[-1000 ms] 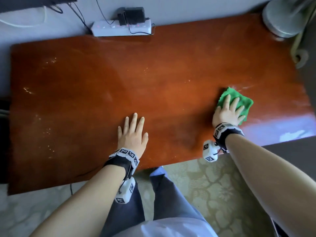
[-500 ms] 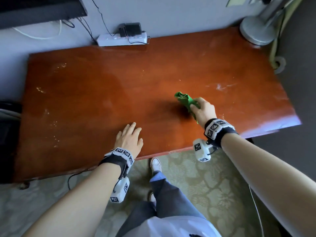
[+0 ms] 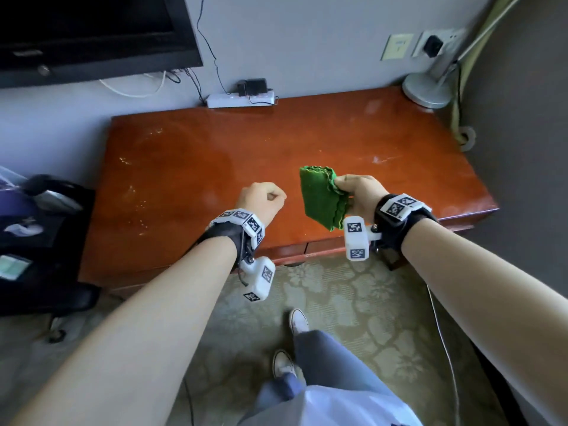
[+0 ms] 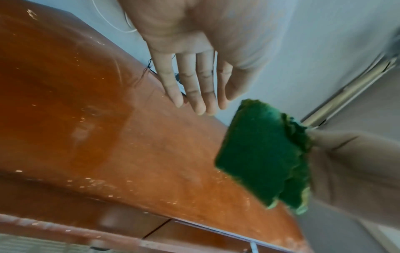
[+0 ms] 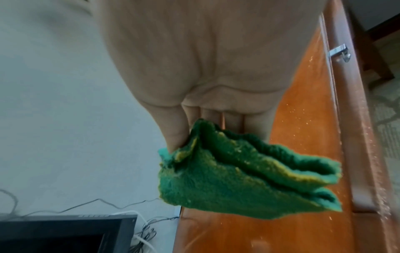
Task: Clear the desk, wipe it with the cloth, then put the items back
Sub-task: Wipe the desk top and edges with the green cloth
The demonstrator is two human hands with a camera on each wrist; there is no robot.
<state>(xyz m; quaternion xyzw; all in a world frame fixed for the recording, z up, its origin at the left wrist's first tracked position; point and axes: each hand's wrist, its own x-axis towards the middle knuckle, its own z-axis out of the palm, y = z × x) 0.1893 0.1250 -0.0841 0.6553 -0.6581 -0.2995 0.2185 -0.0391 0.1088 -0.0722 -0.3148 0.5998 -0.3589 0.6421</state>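
A folded green cloth (image 3: 321,199) hangs above the front middle of the reddish wooden desk (image 3: 199,155), clear of its top. My right hand (image 3: 345,186) pinches the cloth by its right edge between thumb and fingers, as the right wrist view shows for the cloth (image 5: 238,179) under my right hand (image 5: 184,133). My left hand (image 3: 264,199) hovers just left of the cloth and holds nothing. In the left wrist view my left hand (image 4: 199,95) has straight, relaxed fingers close to the cloth (image 4: 259,154). The desk top bears only faint smears and specks.
A white power strip (image 3: 239,99) with a black adapter lies at the desk's back edge, and a round lamp base (image 3: 425,90) stands at the back right corner. A dark screen (image 3: 92,35) hangs on the wall. A black bag (image 3: 46,241) sits left of the desk.
The right hand lifted the cloth off the desk and now holds it hanging in the air. The left hand rose from the desk top. The view pulled back and up.
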